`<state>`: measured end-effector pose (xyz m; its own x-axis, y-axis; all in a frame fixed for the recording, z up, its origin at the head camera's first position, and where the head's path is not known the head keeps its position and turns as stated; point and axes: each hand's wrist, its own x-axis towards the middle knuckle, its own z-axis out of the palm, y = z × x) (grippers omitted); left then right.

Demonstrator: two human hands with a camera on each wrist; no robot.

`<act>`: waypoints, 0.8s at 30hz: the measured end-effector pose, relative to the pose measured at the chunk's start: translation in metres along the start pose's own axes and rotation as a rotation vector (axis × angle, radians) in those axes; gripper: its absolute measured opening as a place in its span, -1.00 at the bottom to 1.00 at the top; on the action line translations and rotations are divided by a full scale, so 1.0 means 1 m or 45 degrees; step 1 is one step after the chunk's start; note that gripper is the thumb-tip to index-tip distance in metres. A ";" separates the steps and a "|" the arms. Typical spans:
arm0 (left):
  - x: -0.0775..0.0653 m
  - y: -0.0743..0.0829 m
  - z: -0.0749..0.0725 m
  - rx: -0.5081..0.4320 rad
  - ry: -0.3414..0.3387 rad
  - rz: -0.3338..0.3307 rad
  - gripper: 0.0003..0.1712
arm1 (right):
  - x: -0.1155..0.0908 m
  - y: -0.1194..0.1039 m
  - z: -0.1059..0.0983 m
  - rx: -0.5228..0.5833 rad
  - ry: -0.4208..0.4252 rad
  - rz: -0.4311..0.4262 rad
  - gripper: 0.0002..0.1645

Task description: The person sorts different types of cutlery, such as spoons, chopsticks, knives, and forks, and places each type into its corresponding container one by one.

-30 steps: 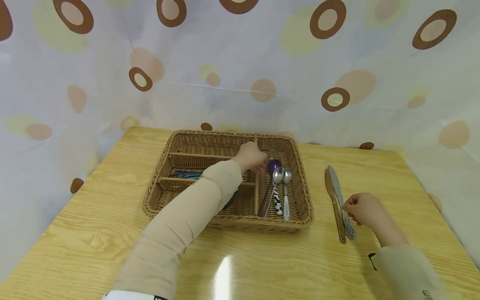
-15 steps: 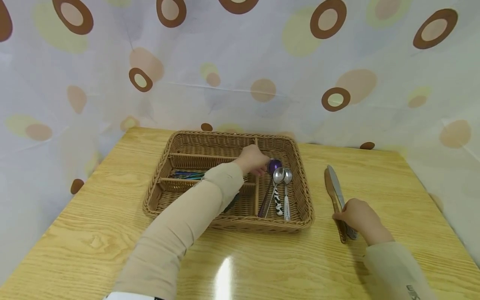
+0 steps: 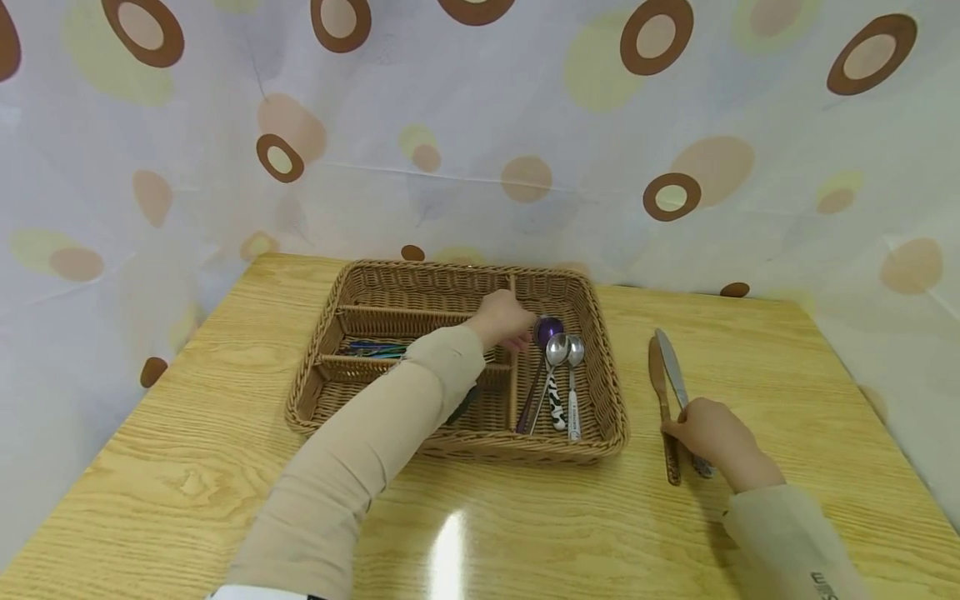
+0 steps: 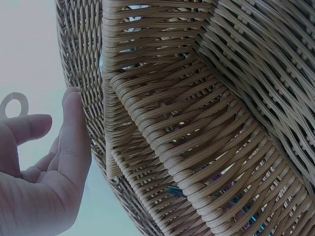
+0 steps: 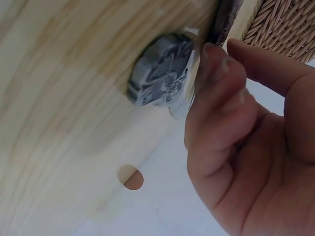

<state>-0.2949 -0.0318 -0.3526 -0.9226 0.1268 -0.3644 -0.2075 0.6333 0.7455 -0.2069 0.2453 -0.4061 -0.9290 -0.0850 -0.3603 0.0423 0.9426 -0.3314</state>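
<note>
My left hand (image 3: 501, 318) hangs over the basket's long divider beside the spoons, its fingers loosely bent. In the left wrist view nothing lies between its thumb and fingers. On the table to the right, my right hand (image 3: 716, 433) pinches a copper-coloured table knife (image 3: 657, 371) by its handle between thumb and index finger. Beside that lies a silver table knife (image 3: 671, 367), partly covered by the same hand. Its patterned handle end (image 5: 162, 71) shows close to my fingers in the right wrist view. Both blades point toward the wall.
A wicker basket (image 3: 517, 446) with several compartments stands mid-table. Its right compartment holds several spoons, among them a purple one (image 3: 550, 332). Blue-green cutlery (image 3: 375, 347) lies in a left-hand compartment. A dotted cloth (image 3: 450, 125) hangs behind the wooden table (image 3: 525, 525).
My right hand has moved left across the silver knife and taken hold of the copper-coloured knife, whose handle end has swung slightly left. The left hand has hardly moved.
</note>
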 end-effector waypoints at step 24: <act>-0.008 0.000 -0.003 -0.064 -0.017 -0.003 -0.63 | 0.039 -0.021 -0.010 -0.001 0.061 0.007 -0.32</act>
<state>-0.2891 -0.0350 -0.3476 -0.9176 0.1357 -0.3737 -0.2263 0.5945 0.7716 -0.2476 0.2256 -0.4040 -0.9452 -0.0641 -0.3202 0.0475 0.9431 -0.3290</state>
